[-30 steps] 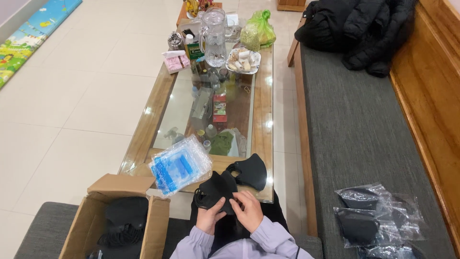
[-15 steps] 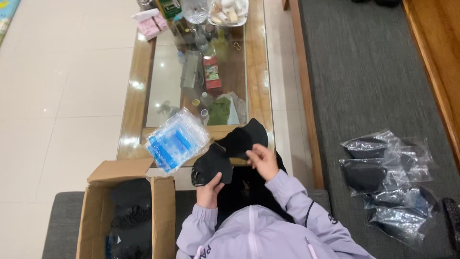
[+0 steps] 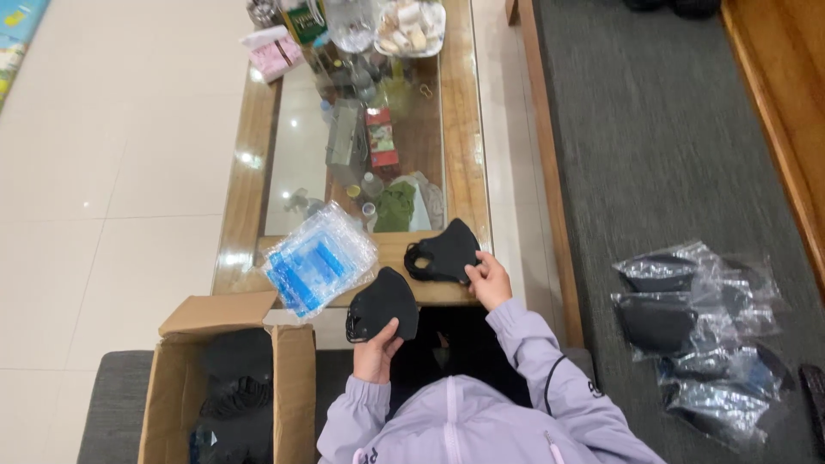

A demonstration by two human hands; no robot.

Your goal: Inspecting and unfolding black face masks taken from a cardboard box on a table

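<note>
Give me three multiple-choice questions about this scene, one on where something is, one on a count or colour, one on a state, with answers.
1. Where does the stack of blue-printed bags lie?
A. on the table's near edge
B. inside the box
C. on the grey mat at right

2. How many loose black masks are the hands handling?
A. one
B. two
C. four

3. What is the state of the cardboard box?
A. taped shut
B. flattened
C. open, dark items inside

Answers:
1 A, the stack rests on the wooden table edge, left of the masks.
2 B, the left hand holds one mask, the right hand touches another.
3 C, its flaps stand open over dark contents.
</note>
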